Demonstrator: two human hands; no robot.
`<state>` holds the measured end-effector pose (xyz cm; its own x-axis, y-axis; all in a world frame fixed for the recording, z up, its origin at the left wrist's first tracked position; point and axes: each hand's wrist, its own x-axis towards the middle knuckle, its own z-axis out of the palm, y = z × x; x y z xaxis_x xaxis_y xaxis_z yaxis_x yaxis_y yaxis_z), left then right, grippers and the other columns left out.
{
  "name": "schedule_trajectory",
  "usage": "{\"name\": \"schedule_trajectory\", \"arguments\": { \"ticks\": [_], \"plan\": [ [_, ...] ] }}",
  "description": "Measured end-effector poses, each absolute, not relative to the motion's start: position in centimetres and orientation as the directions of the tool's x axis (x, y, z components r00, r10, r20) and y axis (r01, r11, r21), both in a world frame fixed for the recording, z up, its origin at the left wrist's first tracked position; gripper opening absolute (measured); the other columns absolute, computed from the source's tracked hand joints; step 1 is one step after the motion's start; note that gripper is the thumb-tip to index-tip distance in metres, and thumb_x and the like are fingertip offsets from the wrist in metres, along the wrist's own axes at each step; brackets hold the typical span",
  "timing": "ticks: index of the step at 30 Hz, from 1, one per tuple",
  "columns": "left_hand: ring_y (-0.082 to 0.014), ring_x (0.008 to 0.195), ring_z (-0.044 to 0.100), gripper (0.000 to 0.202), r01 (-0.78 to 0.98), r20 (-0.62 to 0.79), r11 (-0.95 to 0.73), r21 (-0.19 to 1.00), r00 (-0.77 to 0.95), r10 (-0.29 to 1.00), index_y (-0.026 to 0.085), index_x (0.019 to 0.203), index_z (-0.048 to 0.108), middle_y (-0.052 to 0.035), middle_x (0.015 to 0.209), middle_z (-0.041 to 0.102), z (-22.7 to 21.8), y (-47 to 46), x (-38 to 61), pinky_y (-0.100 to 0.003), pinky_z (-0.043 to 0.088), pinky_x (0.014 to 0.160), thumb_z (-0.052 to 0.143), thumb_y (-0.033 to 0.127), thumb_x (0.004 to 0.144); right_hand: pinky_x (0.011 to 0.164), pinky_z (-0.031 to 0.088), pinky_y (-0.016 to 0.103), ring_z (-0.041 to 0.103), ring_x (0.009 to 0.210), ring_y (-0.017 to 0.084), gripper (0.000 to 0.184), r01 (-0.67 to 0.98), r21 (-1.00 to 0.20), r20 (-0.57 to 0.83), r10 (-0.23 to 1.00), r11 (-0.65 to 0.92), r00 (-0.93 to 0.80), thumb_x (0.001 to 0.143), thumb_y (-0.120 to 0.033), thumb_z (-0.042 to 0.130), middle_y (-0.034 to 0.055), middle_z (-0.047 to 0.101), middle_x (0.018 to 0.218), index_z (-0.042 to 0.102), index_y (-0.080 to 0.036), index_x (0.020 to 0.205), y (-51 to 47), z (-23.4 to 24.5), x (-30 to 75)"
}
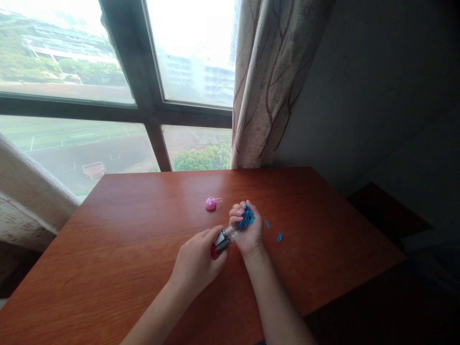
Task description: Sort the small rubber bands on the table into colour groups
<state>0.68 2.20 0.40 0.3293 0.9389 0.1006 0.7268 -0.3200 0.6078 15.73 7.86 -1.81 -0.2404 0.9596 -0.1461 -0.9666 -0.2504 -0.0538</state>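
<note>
My left hand (201,256) is closed around a small clear bottle (223,238), which lies tilted with its neck toward my other palm. Something dark and a bit of red show at the bottle's lower end; my fingers cover part of it. Palm up, my right hand (250,237) curls its fingers round a heap of small blue strips (246,218). The bottle's mouth is close against this heap; whether they touch I cannot tell. A few loose blue pieces (279,236) lie on the table to the right of that hand. Beyond both hands sits a pink cap (211,203) with a thin loop.
The reddish-brown wooden table (118,249) reaches back to a window with a dark frame (145,96). A patterned curtain (273,81) hangs at the table's back edge, and another stands at the left. The wall on the right is in shadow.
</note>
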Motion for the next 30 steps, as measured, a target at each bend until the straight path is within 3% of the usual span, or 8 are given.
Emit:
{"name": "schedule_trajectory", "arguments": {
  "ticks": [5, 11, 18, 24, 30],
  "plan": [
    [-0.0206, 0.089, 0.068, 0.032, 0.738, 0.082, -0.314, 0.598, 0.333, 0.939, 0.027, 0.113, 0.062, -0.0023, 0.099, 0.073, 0.8, 2.2, 0.6, -0.025, 0.044, 0.074, 0.056, 0.021, 0.082, 0.045, 0.042, 0.008, 0.051, 0.054, 0.003, 0.013, -0.962, -0.138, -0.199, 0.958, -0.237, -0.208, 0.081, -0.02, 0.065, -0.0049, 0.055, 0.068, 0.053, -0.018, 0.075, 7.7, -1.3, 15.6],
    [-0.0205, 0.089, 0.069, 0.036, 0.74, 0.054, -0.308, 0.598, 0.346, 0.937, 0.028, 0.115, 0.062, -0.0022, 0.098, 0.073, 1.0, 2.4, 0.3, -0.025, 0.044, 0.076, 0.056, 0.02, 0.081, 0.042, 0.038, 0.008, 0.047, 0.05, 0.003, 0.006, -0.943, -0.271, -0.225, 0.965, -0.192, -0.132, 0.082, -0.019, 0.066, -0.0066, 0.053, 0.063, 0.061, -0.018, 0.082, 7.6, -1.2, 15.0],
    [-0.0205, 0.088, 0.069, 0.036, 0.715, 0.072, -0.315, 0.624, 0.349, 0.934, 0.027, 0.115, 0.063, -0.0021, 0.097, 0.073, 0.9, 2.4, 0.2, -0.025, 0.045, 0.076, 0.056, 0.019, 0.081, 0.039, 0.033, 0.009, 0.045, 0.05, 0.003, 0.024, -0.905, -0.415, -0.2, 0.98, -0.099, -0.015, 0.079, -0.033, 0.076, -0.007, 0.052, 0.064, 0.058, -0.018, 0.078, 7.5, -1.1, 13.9],
    [-0.0206, 0.087, 0.069, 0.039, 0.687, 0.09, -0.325, 0.65, 0.355, 0.931, 0.026, 0.116, 0.063, -0.0028, 0.098, 0.074, 0.9, 2.4, 0.3, -0.026, 0.045, 0.077, 0.056, 0.016, 0.079, 0.038, 0.03, 0.012, 0.04, 0.046, 0.004, 0.04, -0.864, -0.502, -0.159, 0.985, -0.026, 0.063, 0.081, -0.044, 0.073, -0.0085, 0.044, 0.06, 0.045, -0.02, 0.067, 7.2, -0.6, 13.7],
    [-0.0206, 0.088, 0.069, 0.037, 0.677, 0.107, -0.331, 0.657, 0.351, 0.93, 0.024, 0.113, 0.064, -0.0032, 0.1, 0.074, 0.7, 2.5, 0.4, -0.026, 0.046, 0.077, 0.056, 0.016, 0.078, 0.039, 0.029, 0.014, 0.039, 0.047, 0.004, 0.043, -0.798, -0.599, -0.105, 0.983, 0.059, 0.151, 0.08, -0.048, 0.073, -0.0083, 0.044, 0.06, 0.043, -0.02, 0.066, 7.0, -0.6, 13.2]
  ]
}}
